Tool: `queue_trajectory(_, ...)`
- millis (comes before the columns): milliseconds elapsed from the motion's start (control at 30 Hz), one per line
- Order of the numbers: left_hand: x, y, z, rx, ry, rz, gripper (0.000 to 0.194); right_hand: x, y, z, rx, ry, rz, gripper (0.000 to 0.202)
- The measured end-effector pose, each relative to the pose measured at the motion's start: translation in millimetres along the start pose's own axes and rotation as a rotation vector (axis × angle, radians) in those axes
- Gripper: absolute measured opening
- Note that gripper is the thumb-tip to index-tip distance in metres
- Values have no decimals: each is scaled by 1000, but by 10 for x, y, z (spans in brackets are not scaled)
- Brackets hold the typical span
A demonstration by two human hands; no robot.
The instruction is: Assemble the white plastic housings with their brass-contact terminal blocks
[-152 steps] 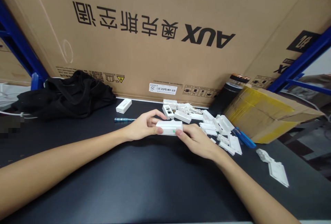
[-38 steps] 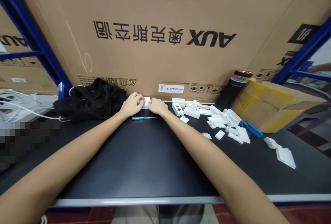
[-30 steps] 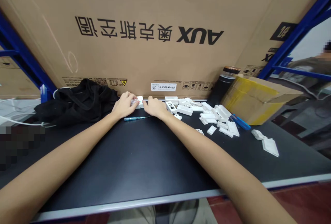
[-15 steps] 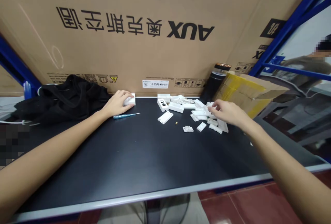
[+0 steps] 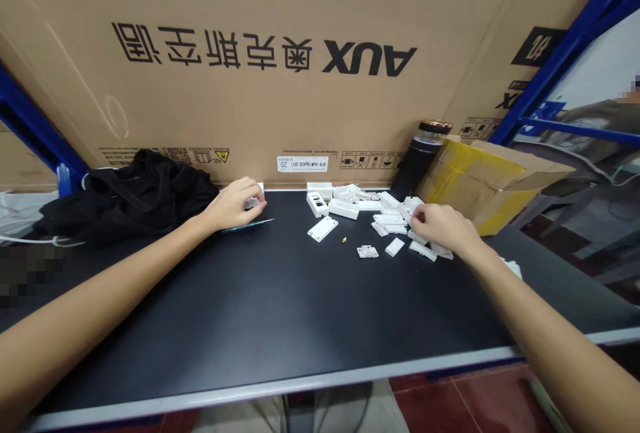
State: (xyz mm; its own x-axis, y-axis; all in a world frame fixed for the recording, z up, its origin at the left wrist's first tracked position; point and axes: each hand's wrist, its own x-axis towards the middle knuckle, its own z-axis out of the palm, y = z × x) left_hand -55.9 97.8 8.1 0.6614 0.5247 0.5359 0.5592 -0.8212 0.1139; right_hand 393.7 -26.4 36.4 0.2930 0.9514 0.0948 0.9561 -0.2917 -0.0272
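My left hand (image 5: 239, 203) rests at the back left of the table with its fingers curled round a white plastic piece (image 5: 253, 202), which is mostly hidden. Just in front of that hand lies a slim screwdriver (image 5: 249, 225) with a bluish handle. My right hand (image 5: 443, 226) is over the right end of a pile of white plastic parts (image 5: 390, 223). Its thumb and fingers are pinched together, and what they hold, if anything, is hidden. Nearer lie a flat white cover (image 5: 323, 228), a tiny brass-coloured part (image 5: 344, 240) and a small white part (image 5: 367, 252).
A black cloth bag (image 5: 135, 193) lies at the left. Behind the pile stand a black bottle (image 5: 420, 156) and a taped cardboard box (image 5: 485, 180). A large carton (image 5: 260, 106) walls off the back. Blue posts (image 5: 535, 80) frame the sides; another person (image 5: 595, 130) is beyond the right one.
My right hand has drawn back slightly towards me and its fingers have come closer together. My left hand stays by the white piece. The whole view has shifted a little.
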Motion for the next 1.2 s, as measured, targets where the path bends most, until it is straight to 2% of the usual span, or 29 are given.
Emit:
queue_trajectory(100, 103, 293, 40, -43, -56, 65, 17, 8, -17, -16, 16, 88, 47, 21)
queue_trajectory(200, 143, 673, 120, -138, -124, 168, 14, 22, -39, -57, 69, 205, 66, 24)
queue_trajectory(267, 122, 903, 180, -223, -133, 223, 11, 13, -91, -110, 132, 266, 35, 23)
queue_trajectory(333, 74, 1059, 244, -328, -133, 219, 10, -22, -198, -181, 243, 284, -63, 20)
queue_trajectory(433, 0, 1129, 344, -449, -75, 206, 39, -85, -479, -280, 542, 195, -410, 18)
queue_trajectory(500, -22, 1100, 399, -473, 44, 194, 52, -93, -723, -294, 588, 61, -644, 20)
queue_trajectory(567, -18, 1056, 430, -446, 169, 159, 57, -66, -971, -242, 575, 12, -847, 20)
queue_trajectory(633, -1, 1025, 432, -400, 213, 112, 56, -37, -1182, -134, 586, 1, -919, 20)
queue_trajectory(767, 21, 1023, 403, -300, 72, 77, 33, -81, -1384, 85, 641, 42, -947, 19)
queue_trajectory(900, 8, 1023, 402, -215, 23, 163, 27, -166, -1264, 61, 696, 0, -972, 12)
queue_trajectory(967, 2, 1010, 409, -231, 12, 218, 28, -131, -1126, -19, 687, 53, -911, 10)
queue_trajectory(1067, 8, 1000, 413, -268, 5, 304, 23, 19, -884, -89, 473, 192, -750, 12)
queue_trajectory(1133, 22, 1008, 407, -245, -16, 341, 19, 128, -739, -69, 308, 187, -675, 13)
queue_trajectory(1200, 38, 1026, 395, -174, -43, 380, 15, 202, -638, -15, 224, 138, -664, 14)
